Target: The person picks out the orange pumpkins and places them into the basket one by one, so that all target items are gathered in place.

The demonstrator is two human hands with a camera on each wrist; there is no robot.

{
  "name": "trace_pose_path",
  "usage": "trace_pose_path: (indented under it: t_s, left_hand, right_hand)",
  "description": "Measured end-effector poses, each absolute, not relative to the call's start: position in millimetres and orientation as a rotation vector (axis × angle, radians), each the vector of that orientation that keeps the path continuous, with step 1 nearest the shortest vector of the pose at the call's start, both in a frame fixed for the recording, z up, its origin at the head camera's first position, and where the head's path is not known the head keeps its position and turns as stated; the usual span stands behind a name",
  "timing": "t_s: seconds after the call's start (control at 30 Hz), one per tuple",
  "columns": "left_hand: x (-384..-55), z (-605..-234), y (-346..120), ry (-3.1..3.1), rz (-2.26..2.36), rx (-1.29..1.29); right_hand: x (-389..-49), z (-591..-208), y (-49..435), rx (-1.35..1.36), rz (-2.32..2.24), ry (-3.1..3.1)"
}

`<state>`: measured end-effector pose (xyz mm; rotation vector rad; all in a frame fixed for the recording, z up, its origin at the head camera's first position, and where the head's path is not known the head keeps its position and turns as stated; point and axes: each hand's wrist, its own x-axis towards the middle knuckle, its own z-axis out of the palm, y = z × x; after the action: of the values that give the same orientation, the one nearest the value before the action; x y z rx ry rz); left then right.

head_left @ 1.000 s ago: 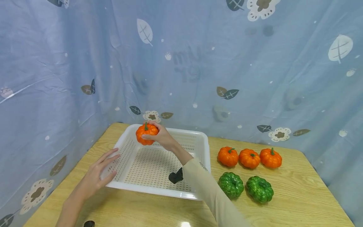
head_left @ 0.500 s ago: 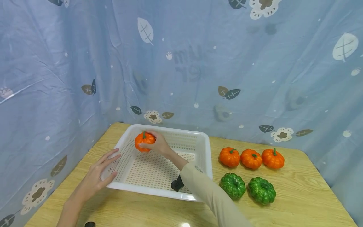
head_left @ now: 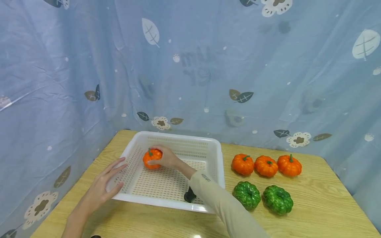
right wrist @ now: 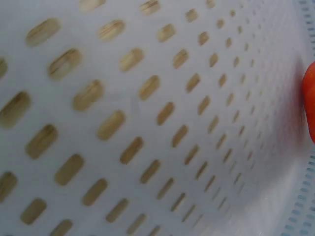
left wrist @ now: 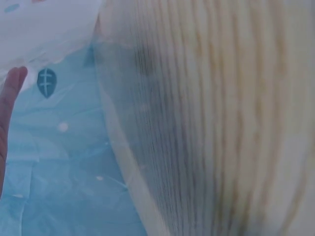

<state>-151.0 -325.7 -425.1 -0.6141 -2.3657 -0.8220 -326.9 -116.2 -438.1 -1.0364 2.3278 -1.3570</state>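
The left hand (head_left: 101, 185) is being held with fingers spread wide at the left wall of the white basket (head_left: 160, 185); firm contact cannot be confirmed, so basket sliding is possibly not being resisted. Ahead and right of that hand, inside the basket, the orange pumpkin (head_left: 149, 157) is being gripped by the right hand (head_left: 168, 157). Whether support is being given underneath cannot be told; a roll is being risked by early release. Right of that hand, the basket rim is being crossed by the sleeve (head_left: 221, 204); the nearest green pumpkin (head_left: 247, 195) may be knocked by a low withdrawal.
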Motion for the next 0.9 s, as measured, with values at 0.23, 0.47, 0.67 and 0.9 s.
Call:
trace_pose_path:
  t_s: [0.23, 0.47, 0.67, 0.9]
  left_hand:
    - [-153, -426, -324, -2.353, -0.811, -0.623]
    - [-154, -427, -325, -2.35, -0.8, -0.629]
    - [-153, -425, -326, -2.362, -0.811, -0.628]
    - [-154, -426, -326, -2.349, -0.824, -0.638]
  right_hand:
    - [-326, -439, -115, -1.011, -1.324, 2.354]
    - [-326, -436, -114, -0.992, -1.274, 2.348]
    - [-329, -426, -109, -1.035, -1.24, 2.295]
    - [-333, -424, -104, -1.018, -1.181, 2.313]
